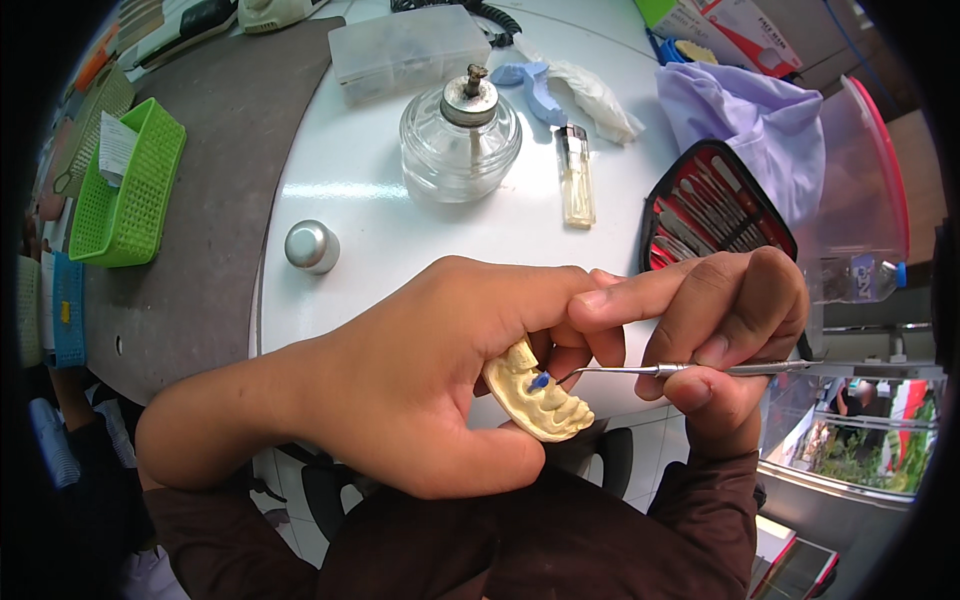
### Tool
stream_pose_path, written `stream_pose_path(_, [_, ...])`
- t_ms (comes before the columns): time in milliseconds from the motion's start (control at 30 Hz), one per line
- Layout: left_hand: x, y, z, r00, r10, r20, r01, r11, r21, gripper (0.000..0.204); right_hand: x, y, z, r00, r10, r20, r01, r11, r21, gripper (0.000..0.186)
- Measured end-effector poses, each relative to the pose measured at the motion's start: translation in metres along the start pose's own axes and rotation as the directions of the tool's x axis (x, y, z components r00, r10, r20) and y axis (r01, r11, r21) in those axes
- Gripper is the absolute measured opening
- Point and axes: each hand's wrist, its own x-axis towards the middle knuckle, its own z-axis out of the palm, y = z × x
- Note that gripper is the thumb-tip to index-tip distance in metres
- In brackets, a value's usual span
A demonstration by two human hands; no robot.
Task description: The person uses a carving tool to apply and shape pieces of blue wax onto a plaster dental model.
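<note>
A yellowish plaster dental model (532,398) is gripped in my left hand (420,370), thumb below and fingers around its far side. Dark blue wax (540,381) sits on one spot among its teeth. My right hand (722,330) pinches a slim metal dental carving tool (650,370) like a pen. The thin bent tip points left and is at or very near the blue wax; I cannot tell whether they touch. Right-hand fingers reach across to the left-hand fingers. Beyond the hands stands a glass spirit lamp (461,150), with its metal cap (312,247) off to the left.
A clear lighter (577,180) lies right of the lamp. An open case of dental tools (715,205) is by my right hand, near a lilac cloth (745,125). Behind are a translucent box (405,50) and blue impression material (540,92). Green basket (130,190) stands left.
</note>
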Motion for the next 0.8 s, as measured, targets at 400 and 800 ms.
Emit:
stream_pose_path(400, [0.0002,0.0004,0.0027,0.999,0.039,-0.036,-0.039,0.999,0.005,0.039,0.0004,-0.0034,0.0010,0.999,0.034,0.016,-0.034,0.999,-0.026,0.044])
stream_pose_path(800, [0.0010,-0.0018,0.0017,0.997,0.076,-0.031,-0.074,0.996,0.038,0.039,-0.0010,0.0003,-0.0012,1.000,0.002,0.029,-0.003,1.000,0.010,0.039])
